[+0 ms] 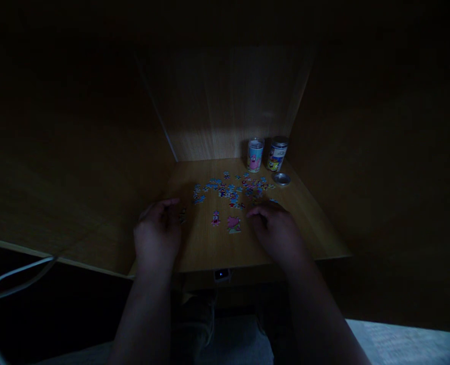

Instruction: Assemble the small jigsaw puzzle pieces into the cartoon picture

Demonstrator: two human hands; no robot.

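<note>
The scene is very dim. Both my hands rest palm-down on a wooden desk [210,248] inside a wooden cubicle. My left hand [159,232] lies at the desk's left front, fingers loosely curled, beside a small puzzle piece [182,215]; whether it holds anything is hidden. My right hand [276,230] lies at the right front, fingers bent toward a pink joined puzzle section [233,223]. A small pink piece [216,218] sits between the hands. Several loose blue and red puzzle pieces [230,188] are scattered across the middle of the desk.
Two printed tins, one pale blue [255,155] and one darker [277,153], stand at the back right with a round metal lid [282,178] in front. Wooden walls close in left, back and right. A white cable [15,284] hangs at lower left.
</note>
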